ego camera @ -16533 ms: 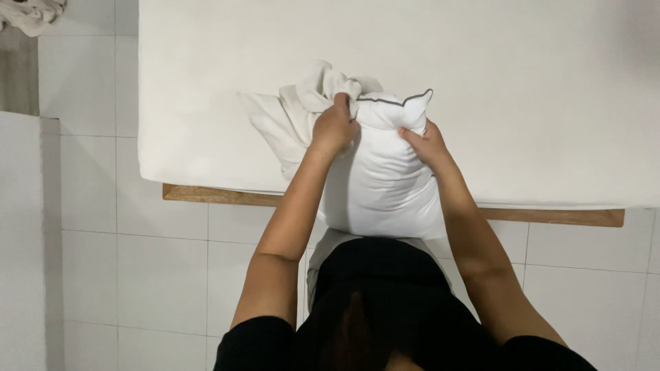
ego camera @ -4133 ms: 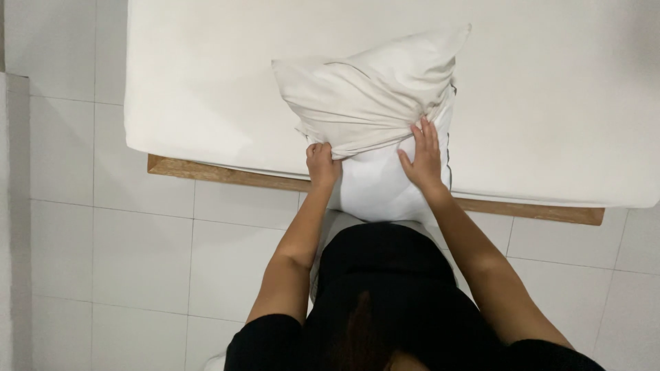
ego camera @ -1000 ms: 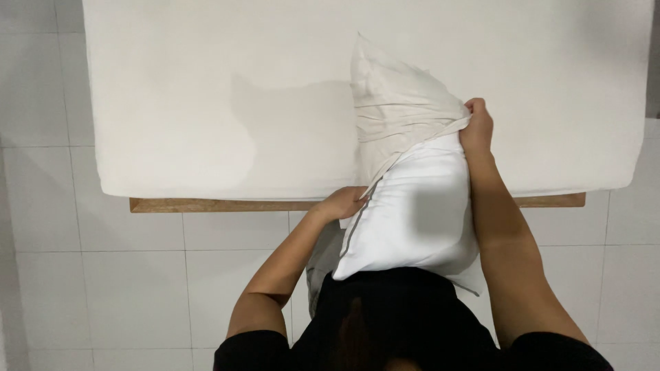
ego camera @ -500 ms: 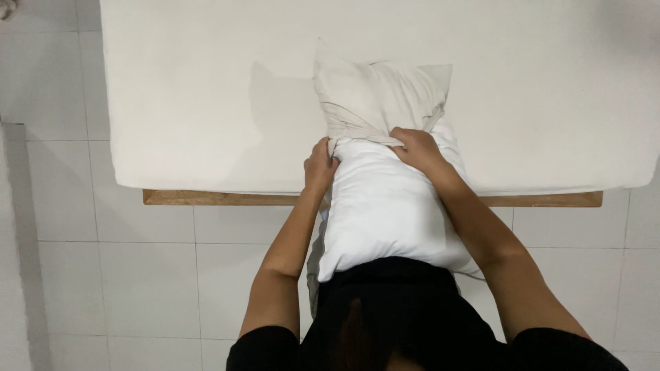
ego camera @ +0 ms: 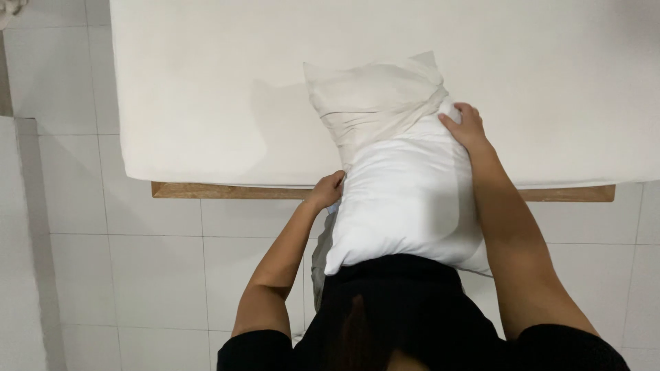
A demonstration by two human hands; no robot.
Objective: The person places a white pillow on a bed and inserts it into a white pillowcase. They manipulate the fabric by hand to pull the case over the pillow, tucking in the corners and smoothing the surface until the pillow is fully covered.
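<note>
A white pillow leans from my body onto the front edge of a white mattress. An off-white pillowcase is bunched over the pillow's far end, creased where it wraps the top. My left hand grips the pillow's left side near the mattress edge, where the case's edge meets it. My right hand holds the pillowcase's edge at the pillow's upper right corner. The pillow's lower part is bare and presses against my black top.
A wooden bed frame shows under the mattress's front edge. White floor tiles lie below and to the left. A white surface runs along the left border. A bit of crumpled cloth shows at the top left corner.
The pillow has tilted so its covered end points up and left. My right hand has moved out to the pillow's right corner, and my left hand has dropped lower on the left side.
</note>
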